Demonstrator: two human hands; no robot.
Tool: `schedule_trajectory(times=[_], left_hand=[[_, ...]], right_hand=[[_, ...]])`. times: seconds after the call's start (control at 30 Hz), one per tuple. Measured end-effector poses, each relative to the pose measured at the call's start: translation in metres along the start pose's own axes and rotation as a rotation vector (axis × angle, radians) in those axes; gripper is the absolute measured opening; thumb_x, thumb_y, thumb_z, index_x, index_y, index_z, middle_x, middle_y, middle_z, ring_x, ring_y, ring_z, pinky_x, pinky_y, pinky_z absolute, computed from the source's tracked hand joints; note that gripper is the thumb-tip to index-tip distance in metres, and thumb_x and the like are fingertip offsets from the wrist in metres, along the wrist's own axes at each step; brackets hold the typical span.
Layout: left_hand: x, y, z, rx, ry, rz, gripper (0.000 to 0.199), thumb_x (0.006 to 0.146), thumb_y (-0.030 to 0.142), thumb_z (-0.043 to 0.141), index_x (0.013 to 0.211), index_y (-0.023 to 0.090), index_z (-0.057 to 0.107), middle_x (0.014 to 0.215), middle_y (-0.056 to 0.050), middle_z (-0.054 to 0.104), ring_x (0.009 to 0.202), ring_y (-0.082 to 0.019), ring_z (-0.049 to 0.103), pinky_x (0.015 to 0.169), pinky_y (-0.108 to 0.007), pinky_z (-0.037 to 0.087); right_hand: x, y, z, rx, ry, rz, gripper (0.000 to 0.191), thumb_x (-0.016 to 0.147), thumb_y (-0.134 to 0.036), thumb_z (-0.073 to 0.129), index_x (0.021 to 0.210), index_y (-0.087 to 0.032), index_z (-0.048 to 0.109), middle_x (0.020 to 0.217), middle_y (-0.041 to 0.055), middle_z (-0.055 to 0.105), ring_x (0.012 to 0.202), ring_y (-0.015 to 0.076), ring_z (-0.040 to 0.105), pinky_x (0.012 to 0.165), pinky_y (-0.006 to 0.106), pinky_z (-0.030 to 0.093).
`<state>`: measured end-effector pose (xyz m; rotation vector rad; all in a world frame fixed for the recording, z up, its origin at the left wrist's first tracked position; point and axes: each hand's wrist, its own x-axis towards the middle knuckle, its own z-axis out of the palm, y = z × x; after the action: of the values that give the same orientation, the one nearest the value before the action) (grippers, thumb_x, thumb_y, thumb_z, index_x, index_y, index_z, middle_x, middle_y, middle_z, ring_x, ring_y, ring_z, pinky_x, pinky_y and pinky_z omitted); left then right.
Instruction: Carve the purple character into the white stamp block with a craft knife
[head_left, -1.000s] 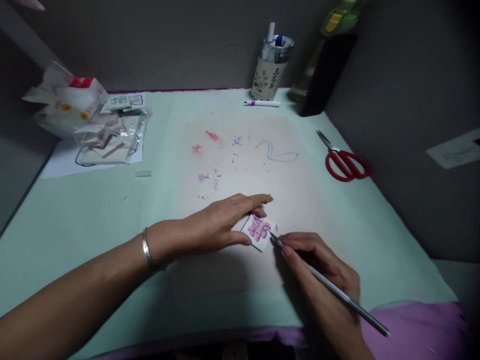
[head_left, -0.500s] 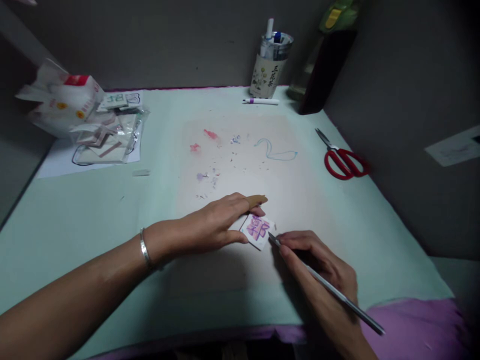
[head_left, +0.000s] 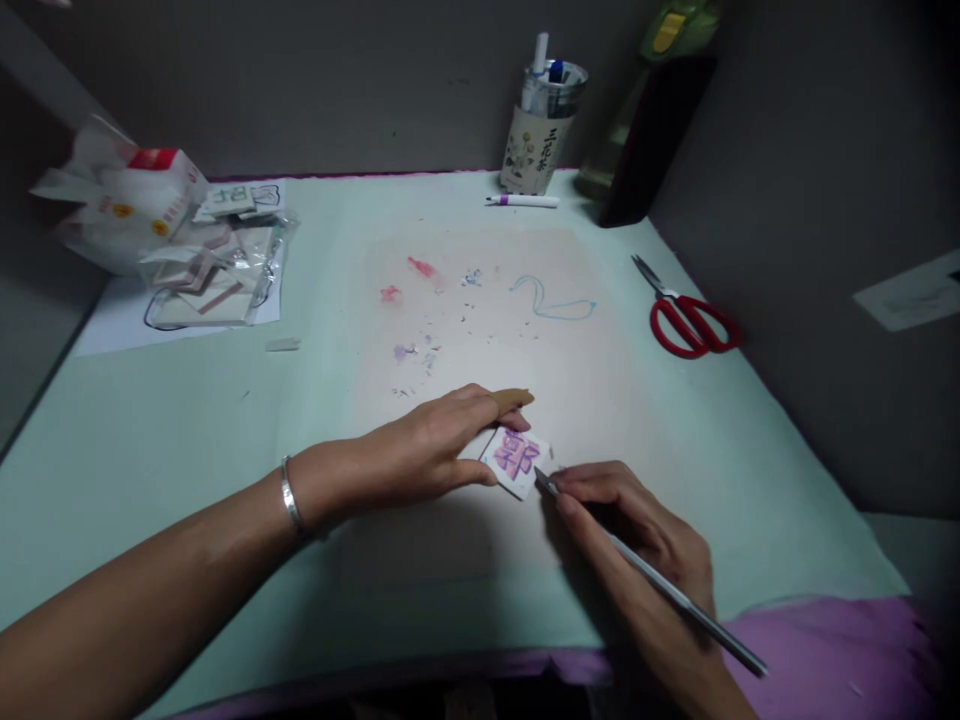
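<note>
A small white rubber stamp block [head_left: 514, 464] with a purple character on its top lies on the pale sheet near the front. My left hand [head_left: 431, 440] is closed on its left side, thumb at the near edge and fingers at the far one. A tan finger cover [head_left: 513, 401] sits on one of those fingers. Pinched like a pen in my right hand [head_left: 637, 530] is a craft knife [head_left: 679, 598] with a silver handle. Its blade tip meets the block's right side, by the purple marks; how deep it goes I cannot tell.
Red-handled scissors [head_left: 694, 325] lie at the right. Behind are a marker [head_left: 523, 201], a cup of pens [head_left: 534, 150] and a dark upright object [head_left: 660, 140] beside a green bottle [head_left: 675, 30]. Bagged blocks [head_left: 214, 270] sit back left. Shavings [head_left: 427, 355] dot the sheet [head_left: 480, 540].
The knife tip has shifted very slightly to the left along the block's right side, with my right hand following. My left hand and the block stay in place.
</note>
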<state>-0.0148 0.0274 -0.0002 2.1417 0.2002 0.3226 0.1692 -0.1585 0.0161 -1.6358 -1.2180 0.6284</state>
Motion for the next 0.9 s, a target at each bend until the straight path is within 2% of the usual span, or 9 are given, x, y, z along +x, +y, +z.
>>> schedule_trajectory(times=[0.17,0.37,0.7,0.9], left_hand=[[0.0004,0.0024,-0.0004,0.002,0.007,-0.011,0.080,0.096,0.024,0.077,0.162,0.031,0.033,0.143,-0.009,0.064,0.138,-0.024,0.053,0.118,-0.038,0.044],[0.0015,0.0036,-0.0002,0.009,0.011,-0.011,0.083,0.094,0.019,0.079,0.161,0.032,0.033,0.143,-0.009,0.064,0.137,-0.025,0.053,0.117,-0.041,0.044],[0.0018,0.0026,0.0002,0.008,0.018,0.006,0.082,0.094,0.020,0.078,0.162,0.032,0.032,0.142,-0.009,0.065,0.137,-0.027,0.054,0.116,-0.044,0.045],[0.0019,0.0040,-0.0009,0.002,0.022,-0.016,0.076,0.095,0.022,0.078,0.159,0.030,0.038,0.139,-0.011,0.066,0.133,-0.027,0.057,0.113,-0.042,0.047]], right_hand=[[0.0004,0.0013,0.0000,-0.022,-0.022,-0.045,0.013,0.099,-0.018,0.065,0.091,-0.027,0.070,0.096,-0.0002,0.073,0.091,0.0135,0.070,0.077,0.023,0.053],[-0.0001,-0.0009,-0.0008,-0.016,-0.045,-0.039,0.013,0.099,-0.018,0.065,0.089,-0.026,0.070,0.095,0.0004,0.072,0.089,0.0138,0.070,0.075,0.024,0.053],[-0.0001,-0.0021,-0.0024,0.005,-0.074,-0.035,0.014,0.098,-0.018,0.065,0.088,-0.026,0.070,0.094,0.0011,0.073,0.088,0.0147,0.071,0.074,0.024,0.053],[0.0006,-0.0041,-0.0016,-0.002,-0.053,-0.031,0.014,0.096,-0.019,0.066,0.085,-0.025,0.072,0.091,0.0017,0.075,0.085,0.0157,0.072,0.071,0.025,0.054]])
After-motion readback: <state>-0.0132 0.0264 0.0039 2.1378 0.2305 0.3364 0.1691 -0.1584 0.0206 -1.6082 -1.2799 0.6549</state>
